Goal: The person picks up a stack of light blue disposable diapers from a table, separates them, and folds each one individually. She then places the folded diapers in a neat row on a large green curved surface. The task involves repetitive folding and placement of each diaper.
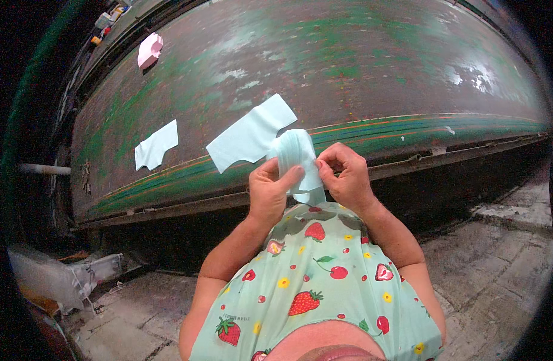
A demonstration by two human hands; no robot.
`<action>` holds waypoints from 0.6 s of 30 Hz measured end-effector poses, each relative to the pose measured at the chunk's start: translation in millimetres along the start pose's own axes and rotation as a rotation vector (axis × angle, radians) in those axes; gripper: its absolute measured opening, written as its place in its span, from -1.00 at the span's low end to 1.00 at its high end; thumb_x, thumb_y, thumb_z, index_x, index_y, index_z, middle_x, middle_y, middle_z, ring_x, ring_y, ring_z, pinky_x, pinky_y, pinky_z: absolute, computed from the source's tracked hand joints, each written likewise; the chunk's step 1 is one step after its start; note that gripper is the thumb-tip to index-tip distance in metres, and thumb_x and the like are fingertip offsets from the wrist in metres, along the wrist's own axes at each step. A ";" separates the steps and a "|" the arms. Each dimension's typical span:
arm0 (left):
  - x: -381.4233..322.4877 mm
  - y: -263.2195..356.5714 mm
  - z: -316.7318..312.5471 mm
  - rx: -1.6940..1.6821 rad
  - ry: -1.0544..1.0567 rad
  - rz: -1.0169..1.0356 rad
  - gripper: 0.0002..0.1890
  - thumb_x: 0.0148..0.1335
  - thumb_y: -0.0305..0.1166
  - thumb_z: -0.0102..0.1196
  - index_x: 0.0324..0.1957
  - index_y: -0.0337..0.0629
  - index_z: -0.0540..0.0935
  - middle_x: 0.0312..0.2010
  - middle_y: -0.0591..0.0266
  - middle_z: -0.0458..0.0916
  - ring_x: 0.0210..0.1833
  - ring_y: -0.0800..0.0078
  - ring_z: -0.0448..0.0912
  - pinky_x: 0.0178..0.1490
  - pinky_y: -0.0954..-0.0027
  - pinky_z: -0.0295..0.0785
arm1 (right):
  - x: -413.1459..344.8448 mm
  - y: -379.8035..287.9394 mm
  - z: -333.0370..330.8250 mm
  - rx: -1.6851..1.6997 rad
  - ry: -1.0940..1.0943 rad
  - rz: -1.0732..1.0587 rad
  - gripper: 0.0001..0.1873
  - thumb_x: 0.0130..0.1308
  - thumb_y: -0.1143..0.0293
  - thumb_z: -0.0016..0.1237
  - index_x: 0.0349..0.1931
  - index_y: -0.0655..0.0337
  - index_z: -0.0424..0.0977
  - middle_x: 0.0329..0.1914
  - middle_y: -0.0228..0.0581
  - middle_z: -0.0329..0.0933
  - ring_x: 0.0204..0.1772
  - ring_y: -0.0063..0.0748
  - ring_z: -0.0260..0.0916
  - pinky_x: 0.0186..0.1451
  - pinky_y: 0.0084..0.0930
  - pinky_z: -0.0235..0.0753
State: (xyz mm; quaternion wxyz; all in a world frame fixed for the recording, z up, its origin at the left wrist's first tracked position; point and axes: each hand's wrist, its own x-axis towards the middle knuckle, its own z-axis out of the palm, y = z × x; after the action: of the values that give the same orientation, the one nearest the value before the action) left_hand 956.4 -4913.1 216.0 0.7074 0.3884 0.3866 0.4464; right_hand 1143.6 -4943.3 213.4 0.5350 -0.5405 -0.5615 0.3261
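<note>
My left hand [272,182] grips a folded stack of pale blue fabric pieces [299,151] in front of my chest, thumb on top. At the stack's right edge, my right hand [346,173] pinches a layer between thumb and fingertips. The stack bends over, and its lower end hangs by my shirt. Just beyond it, a larger cut piece of pale blue fabric [254,131] lies on the worn green table [371,85]. Farther left rests a smaller pale blue fabric piece [158,145] with a curved cutout.
A pink stack of cut pieces [150,50] sits at the table's far left. Small containers [104,20] stand beyond the table's far left edge. The table's near rail [394,162] runs below my hands. A whitish plastic bag [55,275] lies at the lower left on the paved floor.
</note>
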 end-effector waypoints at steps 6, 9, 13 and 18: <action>20.2 2.4 -4.1 0.075 -0.024 -0.006 -0.76 0.30 -0.54 0.34 -0.01 -0.35 0.73 -0.13 0.24 0.78 -0.16 0.58 0.69 -0.01 0.47 0.58 | 13.7 -5.4 4.6 -0.049 0.034 -0.049 -0.89 0.29 0.50 0.24 -0.29 0.29 0.57 -0.37 -0.19 0.56 -0.33 -0.34 0.57 -0.32 -0.41 0.56; 39.2 5.8 -1.4 -0.020 -0.058 -0.091 -0.76 0.29 -0.54 0.34 -0.01 -0.35 0.73 -0.13 0.24 0.78 -0.16 0.57 0.69 0.00 0.45 0.59 | 25.7 -2.3 -2.8 -0.162 0.045 -0.043 -0.91 0.32 0.51 0.21 -0.29 0.29 0.56 -0.37 -0.22 0.55 -0.32 -0.38 0.56 -0.30 -0.45 0.53; 63.0 10.5 -0.6 -0.063 -0.092 -0.111 -0.74 0.27 -0.53 0.35 0.00 -0.35 0.72 -0.13 0.23 0.77 -0.15 0.56 0.69 0.02 0.42 0.60 | 39.5 8.8 -3.7 -0.145 0.070 -0.048 -0.92 0.44 0.54 0.11 -0.25 0.33 0.51 -0.32 -0.39 0.48 -0.36 -0.66 0.41 -0.31 -0.67 0.44; 83.9 7.0 -19.2 -0.193 -0.108 -0.212 -0.69 0.25 -0.54 0.35 0.03 -0.36 0.70 -0.11 0.18 0.77 -0.14 0.51 0.71 0.02 0.36 0.63 | 47.2 32.8 10.0 0.366 0.123 0.407 -0.97 0.50 0.50 0.01 -0.17 0.24 0.49 -0.25 -0.40 0.59 -0.24 -0.67 0.47 -0.19 -0.62 0.49</action>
State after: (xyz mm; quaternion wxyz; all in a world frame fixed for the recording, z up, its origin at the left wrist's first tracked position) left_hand 962.3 -4828.9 197.8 0.8044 0.2991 0.3422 0.3826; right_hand 1149.9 -4889.5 191.9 0.5802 -0.5553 -0.3400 0.4893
